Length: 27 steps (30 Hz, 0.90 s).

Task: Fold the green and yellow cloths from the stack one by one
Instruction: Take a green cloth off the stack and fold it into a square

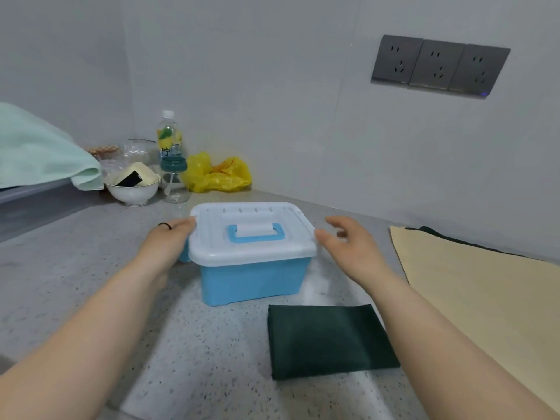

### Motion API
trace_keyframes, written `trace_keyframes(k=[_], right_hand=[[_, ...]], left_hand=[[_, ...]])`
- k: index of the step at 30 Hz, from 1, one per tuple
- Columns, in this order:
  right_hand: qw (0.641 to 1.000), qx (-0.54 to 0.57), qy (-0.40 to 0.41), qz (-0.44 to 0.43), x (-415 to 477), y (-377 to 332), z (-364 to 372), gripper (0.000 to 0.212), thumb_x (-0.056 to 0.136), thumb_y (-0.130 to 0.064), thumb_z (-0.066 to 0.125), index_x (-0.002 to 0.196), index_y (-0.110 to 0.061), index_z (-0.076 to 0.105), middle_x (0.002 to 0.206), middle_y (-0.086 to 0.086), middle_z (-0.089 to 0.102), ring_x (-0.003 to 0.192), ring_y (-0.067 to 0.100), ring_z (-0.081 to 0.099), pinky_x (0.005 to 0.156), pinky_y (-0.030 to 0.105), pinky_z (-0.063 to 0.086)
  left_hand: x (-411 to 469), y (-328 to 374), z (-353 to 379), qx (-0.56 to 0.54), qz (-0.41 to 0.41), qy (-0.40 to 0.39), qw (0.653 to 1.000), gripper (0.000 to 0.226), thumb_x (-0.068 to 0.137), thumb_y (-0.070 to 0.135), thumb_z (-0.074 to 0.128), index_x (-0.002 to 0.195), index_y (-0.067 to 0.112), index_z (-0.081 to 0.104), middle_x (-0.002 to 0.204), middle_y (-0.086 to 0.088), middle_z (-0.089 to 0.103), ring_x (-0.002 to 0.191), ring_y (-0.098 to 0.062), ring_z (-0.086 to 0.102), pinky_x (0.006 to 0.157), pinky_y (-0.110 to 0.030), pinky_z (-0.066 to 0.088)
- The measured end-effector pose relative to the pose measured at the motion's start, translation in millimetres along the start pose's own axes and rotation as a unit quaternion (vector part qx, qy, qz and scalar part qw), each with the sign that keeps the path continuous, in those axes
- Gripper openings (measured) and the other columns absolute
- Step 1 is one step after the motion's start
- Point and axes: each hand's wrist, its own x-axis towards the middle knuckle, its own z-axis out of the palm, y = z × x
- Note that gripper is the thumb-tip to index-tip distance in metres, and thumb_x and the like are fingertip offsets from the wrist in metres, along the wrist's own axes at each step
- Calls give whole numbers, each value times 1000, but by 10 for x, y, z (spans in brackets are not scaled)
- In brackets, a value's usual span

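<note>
**Q:** Head view, entry one. Where are the task cloths?

**A:** Clock taken around the box (251, 277), 12 pointing away from the person. The green cloth (330, 341) lies folded flat on the counter (91, 268) at 5 o'clock, near the box but apart from it. The right forearm (439, 322) crosses its right edge. The yellow cloth (485, 298) is spread flat at 3 o'clock and runs out of frame. A dark cloth edge (430, 231) shows along its far side. Cannot tell whether it lies under the yellow cloth or behind it.

**Q:** Hands?

**A:** Left hand (169, 237) at 9 o'clock: fingers fairly straight, tips against the left rim of the lid (209, 237). The thumb is hidden, so a hold beneath the rim is unconfirmed. There is a black band (165, 226) on one finger. Right hand (348, 247) at 3 o'clock: spread wide and holding nothing, thumb tip just beside the lid's right rim. It is blurred, so contact cannot be told.

**Q:** Box condition?

**A:** Blue body, white lid seated on top, blue handle (256, 237) lying flat in the lid.

**Q:** Rest of the counter?

**A:**
- At 11 o'clock, a white bowl (133, 189) with a dark flat object in it.
- Beside the bowl, a clear jar (175, 180) with a teal collar, and a bottle (169, 137) behind that.
- At 12 o'clock, a yellow bag (218, 174) against the wall.
- At 10 o'clock, a pale green towel (39, 153), draped.
- At 1 o'clock, three sockets (439, 65) on the wall.
</note>
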Motion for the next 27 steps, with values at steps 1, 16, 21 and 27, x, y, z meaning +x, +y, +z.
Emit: trace_keyframes(k=[1, 16, 21, 27], right_hand=[[999, -8, -8, -46, 60, -97, 60, 40, 90, -31, 54, 128, -18, 50, 135, -3, 46, 122, 13, 43, 98, 23, 31], [804, -441, -201, -345, 429, -823, 363, 19, 87, -27, 55, 102, -20, 65, 110, -1, 61, 105, 18, 49, 76, 27, 38], [748, -505, -209, -377, 515, -918, 433, 22, 84, -27, 56, 100, -17, 67, 105, 5, 60, 109, 21, 43, 78, 28, 37], [856, -372, -171, -316, 592, -888, 324, 17, 87, -18, 50, 100, -10, 55, 103, 8, 60, 86, 22, 48, 69, 30, 36]], left_hand=[[4, -11, 14, -11, -1, 3, 1000, 23, 94, 26, 46, 111, 16, 57, 120, -10, 57, 105, -28, 52, 92, -40, 43], [-8, -159, 99, -109, 5, -1, 994, 45, 86, -5, 45, 122, 18, 59, 123, -9, 59, 105, -26, 58, 75, -32, 49], [-21, -142, 78, -110, 16, 0, 994, 47, 84, -7, 44, 120, 21, 59, 122, -7, 59, 99, -21, 56, 72, -29, 47], [-17, -162, 91, -113, 31, 26, 993, 50, 84, -4, 50, 125, 24, 54, 130, -5, 54, 116, -24, 51, 87, -38, 48]])
